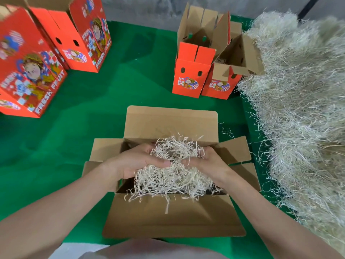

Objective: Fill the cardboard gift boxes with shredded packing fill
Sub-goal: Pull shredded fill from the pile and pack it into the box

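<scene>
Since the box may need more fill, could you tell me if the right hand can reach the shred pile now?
Probably yes: the pile lies right of the right hand, only a flap and cloth between, though that hand grips a clump.

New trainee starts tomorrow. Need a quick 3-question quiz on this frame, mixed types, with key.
1. True or false: the left hand and the right hand both grip a clump of shredded fill over the open box.
2. Multiple choice: the big pile of fill lies on which side of the open box? A) the person's left B) the person's right C) inside a red box
3. Fill the blank: the cloth under the boxes is ____.
Key: 1 true; 2 B; 3 green.
</scene>
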A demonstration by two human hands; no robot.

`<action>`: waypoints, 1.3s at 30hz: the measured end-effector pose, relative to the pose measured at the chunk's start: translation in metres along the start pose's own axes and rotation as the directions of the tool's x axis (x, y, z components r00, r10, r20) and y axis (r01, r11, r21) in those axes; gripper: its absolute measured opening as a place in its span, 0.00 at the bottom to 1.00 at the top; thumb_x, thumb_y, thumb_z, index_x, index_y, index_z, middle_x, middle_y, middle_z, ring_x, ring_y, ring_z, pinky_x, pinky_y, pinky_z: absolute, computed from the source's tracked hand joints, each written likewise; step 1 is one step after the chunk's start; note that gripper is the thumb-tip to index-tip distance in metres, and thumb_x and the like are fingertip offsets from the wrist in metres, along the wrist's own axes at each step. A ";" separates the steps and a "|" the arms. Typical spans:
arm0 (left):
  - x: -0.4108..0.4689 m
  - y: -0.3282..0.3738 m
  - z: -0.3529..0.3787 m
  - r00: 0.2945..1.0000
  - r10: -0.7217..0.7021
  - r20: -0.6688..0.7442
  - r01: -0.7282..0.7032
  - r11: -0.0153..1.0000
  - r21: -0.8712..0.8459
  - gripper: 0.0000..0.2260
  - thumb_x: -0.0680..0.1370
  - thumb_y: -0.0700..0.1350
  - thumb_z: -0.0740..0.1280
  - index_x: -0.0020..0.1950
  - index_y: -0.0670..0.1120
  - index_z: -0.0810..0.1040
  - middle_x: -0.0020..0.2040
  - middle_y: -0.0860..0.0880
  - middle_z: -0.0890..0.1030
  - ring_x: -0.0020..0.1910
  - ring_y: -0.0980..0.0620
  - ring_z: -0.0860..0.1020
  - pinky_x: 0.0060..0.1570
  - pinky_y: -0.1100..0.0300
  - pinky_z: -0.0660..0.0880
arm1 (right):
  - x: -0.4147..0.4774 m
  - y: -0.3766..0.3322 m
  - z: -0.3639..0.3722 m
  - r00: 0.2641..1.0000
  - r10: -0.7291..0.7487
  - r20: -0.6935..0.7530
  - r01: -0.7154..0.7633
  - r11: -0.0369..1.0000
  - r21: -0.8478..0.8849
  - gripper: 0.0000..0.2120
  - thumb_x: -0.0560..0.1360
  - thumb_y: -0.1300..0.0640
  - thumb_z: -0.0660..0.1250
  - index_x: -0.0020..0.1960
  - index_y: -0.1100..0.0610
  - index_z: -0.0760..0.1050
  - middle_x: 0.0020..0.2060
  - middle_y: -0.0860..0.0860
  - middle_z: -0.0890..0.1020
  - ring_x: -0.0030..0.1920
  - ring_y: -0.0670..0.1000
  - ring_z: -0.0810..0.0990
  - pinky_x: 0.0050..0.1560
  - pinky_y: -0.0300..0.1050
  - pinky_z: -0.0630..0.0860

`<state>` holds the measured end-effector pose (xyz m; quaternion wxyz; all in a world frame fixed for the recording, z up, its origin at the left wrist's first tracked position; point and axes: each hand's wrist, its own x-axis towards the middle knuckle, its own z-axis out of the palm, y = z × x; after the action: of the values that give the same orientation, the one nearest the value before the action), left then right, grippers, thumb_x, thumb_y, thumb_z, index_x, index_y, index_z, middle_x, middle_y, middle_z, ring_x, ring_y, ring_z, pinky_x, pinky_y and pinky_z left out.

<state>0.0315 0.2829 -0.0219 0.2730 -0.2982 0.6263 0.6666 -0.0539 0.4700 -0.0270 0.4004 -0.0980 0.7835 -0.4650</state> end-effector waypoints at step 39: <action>-0.005 0.002 -0.025 0.958 0.197 -0.209 -0.254 0.920 -0.297 0.16 0.70 0.28 0.64 0.52 0.44 0.78 0.50 0.47 0.79 0.45 0.54 0.76 0.37 0.66 0.76 | 0.001 0.004 -0.021 1.000 -0.021 0.017 0.019 0.992 0.121 0.44 0.65 0.51 0.76 0.74 0.56 0.58 0.73 0.52 0.60 0.72 0.51 0.60 0.68 0.47 0.57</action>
<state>0.0345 0.2580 -0.0180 0.0858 -0.3214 0.5613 0.7578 -0.0685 0.4858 -0.0256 0.4080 -0.0858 0.7492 -0.5146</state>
